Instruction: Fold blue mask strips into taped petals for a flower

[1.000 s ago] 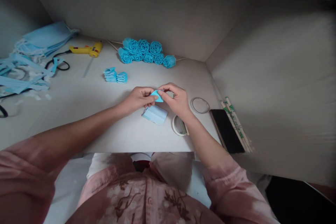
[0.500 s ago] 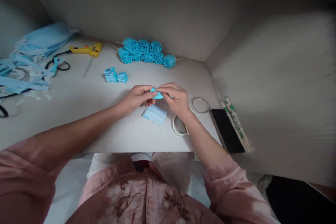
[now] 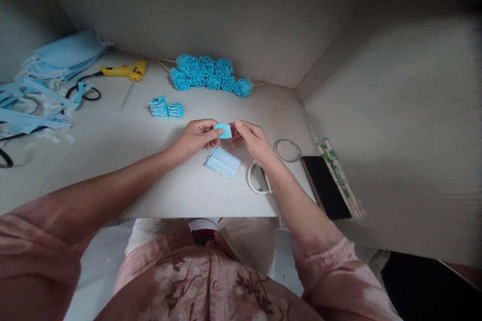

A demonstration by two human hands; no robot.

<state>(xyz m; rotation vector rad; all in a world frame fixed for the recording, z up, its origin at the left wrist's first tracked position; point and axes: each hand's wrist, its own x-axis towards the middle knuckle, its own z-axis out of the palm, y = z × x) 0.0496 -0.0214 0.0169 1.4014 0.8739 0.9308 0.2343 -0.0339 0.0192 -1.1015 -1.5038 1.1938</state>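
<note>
Between the thumb and fingers of my left hand (image 3: 199, 135) is a small blue piece of mask fabric (image 3: 225, 131), its corner folded. My right hand (image 3: 254, 139) is just to the right of the piece, fingers apart and holding nothing that I can make out. Below the hands lies a pale blue cut piece of mask (image 3: 223, 163) on the table. Near my right wrist is a white loop-shaped item (image 3: 249, 180), partly covered by the arm. Folded blue fabric petals (image 3: 165, 108) stand in two small stacks to the left, beyond my left hand.
Several blue fabric roses (image 3: 206, 72) on sticks lie at the back. A yellow glue gun (image 3: 124, 71), stacked masks (image 3: 71, 55) and cut strips (image 3: 33, 110) are on the left. To the right are a thin metal ring (image 3: 288, 151), a phone (image 3: 326, 188) and wrapped chopsticks (image 3: 341, 178).
My right hand has come off the blue piece and moved slightly right. The piece has turned in my left hand and shows a flatter, squarer face.
</note>
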